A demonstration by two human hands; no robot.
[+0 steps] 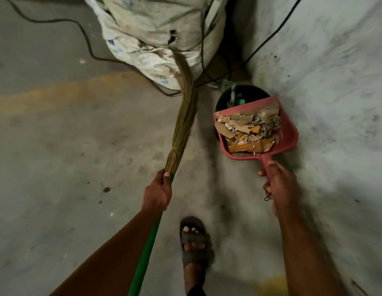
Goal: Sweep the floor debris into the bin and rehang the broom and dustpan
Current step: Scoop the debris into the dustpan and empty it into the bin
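Observation:
My left hand (158, 192) grips the broom (181, 122) where its green handle meets the straw bristles; the bristles point away toward the big sack. My right hand (278, 184) grips the handle of a red dustpan (289, 133). The pan is full of brown cardboard and paper scraps (247, 131) and hangs over the near rim of a dark round bin (249, 91) that stands by the wall. Some rubbish shows inside the bin.
A large, dirty white sack (155, 35) stands ahead, with black cables (87, 43) trailing round it and up the wall. The pale wall (335, 82) runs along the right. My sandalled foot (194, 242) is on the concrete floor between my arms.

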